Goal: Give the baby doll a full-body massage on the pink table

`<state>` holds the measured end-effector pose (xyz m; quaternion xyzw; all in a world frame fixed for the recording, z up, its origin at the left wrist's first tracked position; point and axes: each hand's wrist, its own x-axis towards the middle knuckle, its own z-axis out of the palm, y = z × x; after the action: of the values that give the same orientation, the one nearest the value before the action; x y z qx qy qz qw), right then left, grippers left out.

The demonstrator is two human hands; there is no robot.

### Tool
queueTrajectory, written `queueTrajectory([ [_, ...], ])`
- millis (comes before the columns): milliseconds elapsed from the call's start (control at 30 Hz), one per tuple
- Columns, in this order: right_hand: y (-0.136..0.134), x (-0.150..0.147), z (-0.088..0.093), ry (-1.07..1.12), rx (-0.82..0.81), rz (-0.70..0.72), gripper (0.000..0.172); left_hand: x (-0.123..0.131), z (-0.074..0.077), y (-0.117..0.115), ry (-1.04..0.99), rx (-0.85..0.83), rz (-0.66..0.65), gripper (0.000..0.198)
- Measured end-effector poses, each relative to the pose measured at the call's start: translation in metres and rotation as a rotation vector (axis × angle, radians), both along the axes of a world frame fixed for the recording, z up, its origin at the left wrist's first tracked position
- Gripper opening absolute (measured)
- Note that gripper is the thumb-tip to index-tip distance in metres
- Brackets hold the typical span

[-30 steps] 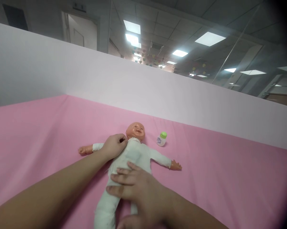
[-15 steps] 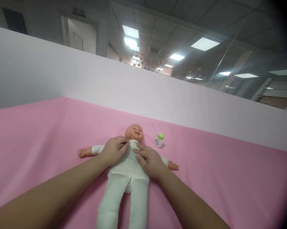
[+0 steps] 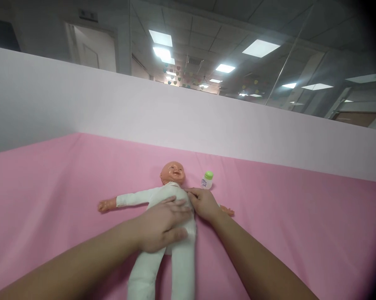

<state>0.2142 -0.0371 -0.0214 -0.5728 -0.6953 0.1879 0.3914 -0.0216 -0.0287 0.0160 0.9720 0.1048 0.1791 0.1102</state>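
Note:
A baby doll [image 3: 170, 192] with a hard plastic head and a white cloth body lies face up, its arms stretched out sideways. My left hand [image 3: 161, 223] lies flat across its belly, fingers spread and slightly blurred. At the doll's shoulder on the right side, my right hand [image 3: 205, 204] has its fingers bent and close together on the cloth. That hand covers most of the doll's arm there; only the small plastic hand shows beyond it. Just past my right hand stands a small clear bottle [image 3: 207, 181] with a green cap and a printed label.
A pink sheet [image 3: 65, 179] with soft creases covers the surface under the doll. Behind it rises a low white wall [image 3: 128, 108], topped by glass panels. Through the glass show ceiling lights and a doorway [image 3: 94, 50].
My left hand has moved from the doll's collar down onto its belly and flattened out. My right hand has shifted from the chest outward to the shoulder. The view has tilted slightly.

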Motion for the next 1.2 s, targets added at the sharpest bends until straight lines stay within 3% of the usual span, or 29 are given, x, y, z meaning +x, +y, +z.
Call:
queueTrajectory([
  [133,0.000,-0.001,-0.001,0.019,0.012,-0.017,0.038,-0.005,-0.009,0.022,0.021,-0.025,0.208,0.060],
  [267,-0.001,-0.006,-0.001,0.008,0.066,-0.023,0.038,-0.005,-0.014,0.033,-0.051,-0.027,0.487,0.051],
  [433,-0.015,-0.025,0.003,-0.186,0.255,0.032,0.041,-0.010,-0.015,0.055,0.000,-0.048,0.752,0.042],
  [533,-0.039,-0.044,0.012,-0.285,0.291,0.276,0.055,-0.017,-0.021,0.072,0.043,-0.078,0.834,0.042],
  [633,-0.061,-0.061,0.020,-0.292,0.263,0.600,0.053,-0.020,-0.027,0.083,0.058,-0.110,0.855,0.039],
  [700,-0.067,-0.067,0.023,-0.288,0.234,0.694,0.055,-0.020,-0.029,0.085,0.059,-0.114,0.856,0.038],
  [800,-0.063,-0.065,0.022,-0.326,0.160,0.629,0.059,-0.020,-0.030,0.084,0.045,-0.102,0.850,0.040],
  [1067,-0.032,-0.036,0.014,-0.307,-0.010,0.225,0.068,-0.019,-0.028,0.079,0.004,-0.134,0.823,0.042],
  [1200,-0.027,-0.027,0.012,-0.238,-0.015,0.081,0.060,-0.019,-0.019,0.070,-0.102,-0.097,0.861,0.033],
])
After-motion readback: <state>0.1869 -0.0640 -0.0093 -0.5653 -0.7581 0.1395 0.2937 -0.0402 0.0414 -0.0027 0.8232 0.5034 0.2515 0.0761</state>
